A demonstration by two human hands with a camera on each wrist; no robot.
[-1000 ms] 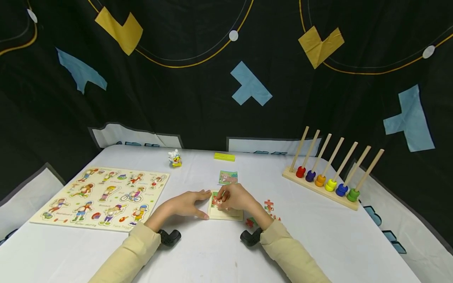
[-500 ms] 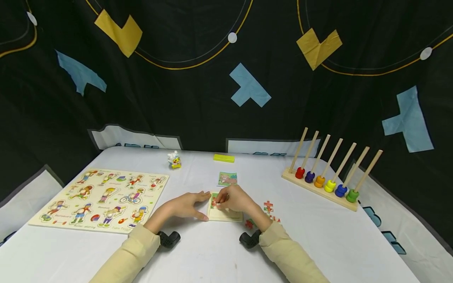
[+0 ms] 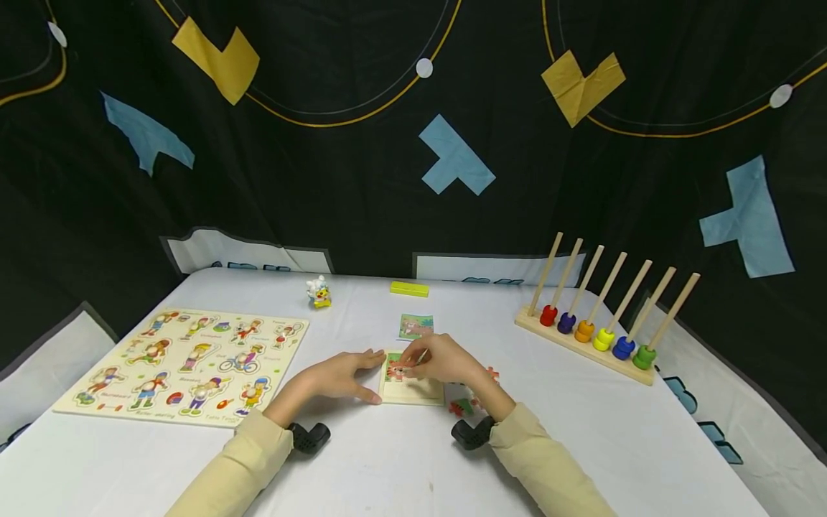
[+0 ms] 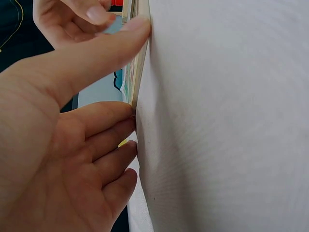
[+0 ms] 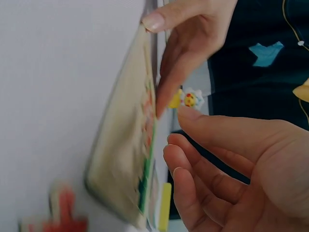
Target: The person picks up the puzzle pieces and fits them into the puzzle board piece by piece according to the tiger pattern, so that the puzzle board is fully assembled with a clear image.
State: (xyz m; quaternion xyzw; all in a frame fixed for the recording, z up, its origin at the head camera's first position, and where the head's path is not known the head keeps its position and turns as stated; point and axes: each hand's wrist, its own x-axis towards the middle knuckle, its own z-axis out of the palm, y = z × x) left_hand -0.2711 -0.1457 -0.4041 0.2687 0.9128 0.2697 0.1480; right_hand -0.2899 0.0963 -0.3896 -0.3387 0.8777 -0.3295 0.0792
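Compared with half a second ago, I see the right hand (image 3: 441, 357) shifted slightly rightward and lifted, showing more of the red puzzle piece (image 3: 395, 370) on the small wooden board (image 3: 416, 394); its forearm now uncovers more loose pieces (image 3: 460, 408) beside the board while covering others. Its fingers (image 5: 186, 193) are loosely bent with gaps between them, gripping nothing I can make out, and the right wrist view shows them apart from the board. The left hand (image 3: 339, 375) has stayed put, fingers extended and thumb spread, touching the board's left edge. The board lies near the middle of the white worktop (image 3: 388, 467), the picture card (image 3: 416, 327) just beyond its far edge. To the left, the large sports puzzle (image 3: 181, 366) hems in the left forearm; to the right, I have wider room before the peg rack (image 3: 584, 343), and more toward the near side.
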